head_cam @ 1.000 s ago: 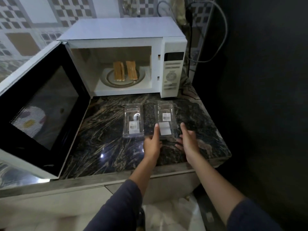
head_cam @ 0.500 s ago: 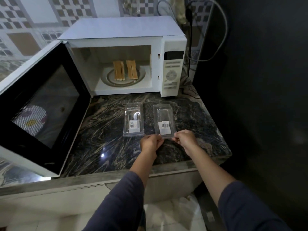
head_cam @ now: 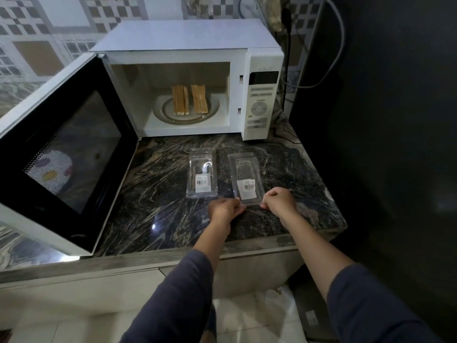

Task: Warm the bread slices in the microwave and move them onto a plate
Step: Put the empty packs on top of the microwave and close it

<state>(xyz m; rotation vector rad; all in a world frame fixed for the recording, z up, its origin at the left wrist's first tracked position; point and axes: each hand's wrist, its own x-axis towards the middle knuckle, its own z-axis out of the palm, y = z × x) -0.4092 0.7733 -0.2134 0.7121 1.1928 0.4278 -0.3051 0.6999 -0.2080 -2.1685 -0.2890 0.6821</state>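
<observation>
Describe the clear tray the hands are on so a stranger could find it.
In front of the open white microwave, two clear trays lie side by side on the dark counter. It is the right tray, with the left hand and right hand pinching its near corners; the left tray lies untouched.

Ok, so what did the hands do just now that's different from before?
The left hand and right hand slid back toward the person along the right clear tray. Their fingers were straight a second ago. They have curled and now pinch the tray's near corners. The left clear tray, the bread slices on the turntable and the open microwave door stayed as they were.
</observation>
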